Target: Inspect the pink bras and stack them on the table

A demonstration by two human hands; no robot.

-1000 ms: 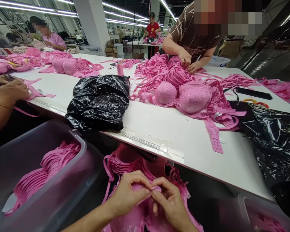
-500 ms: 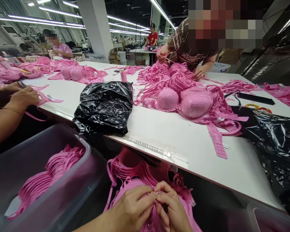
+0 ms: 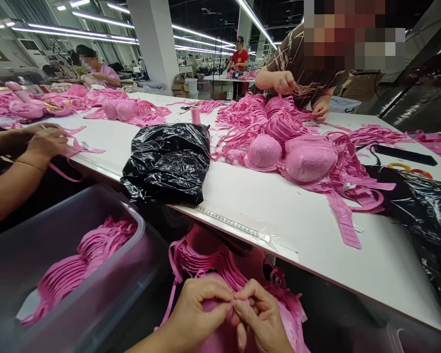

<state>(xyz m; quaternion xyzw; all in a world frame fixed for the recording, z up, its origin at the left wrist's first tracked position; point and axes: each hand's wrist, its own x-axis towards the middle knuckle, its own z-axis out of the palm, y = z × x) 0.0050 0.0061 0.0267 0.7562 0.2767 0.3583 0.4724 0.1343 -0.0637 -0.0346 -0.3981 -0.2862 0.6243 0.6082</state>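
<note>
At the bottom edge, my left hand [image 3: 200,306] and my right hand [image 3: 262,318] meet fingertip to fingertip, both pinched on the top pink bra [image 3: 220,333] of a stack of pink bras [image 3: 220,257] in my lap, below the table's front edge. The fingers of both hands are curled and pressed together on the fabric. What lies under my palms is hidden.
A white table [image 3: 279,211] carries a black plastic bag [image 3: 167,162], a pile of pink bras [image 3: 294,152] and a taped measuring tape [image 3: 231,223]. A grey bin [image 3: 59,260] of pink pieces stands at left. Another person's hands [image 3: 46,142] work at left; a person [image 3: 305,63] stands opposite.
The view has shifted a little leftward and down across the frames. My two hands stay pinched together on the pink bra, with only small finger movements. The person opposite moved their hands over the pile.
</note>
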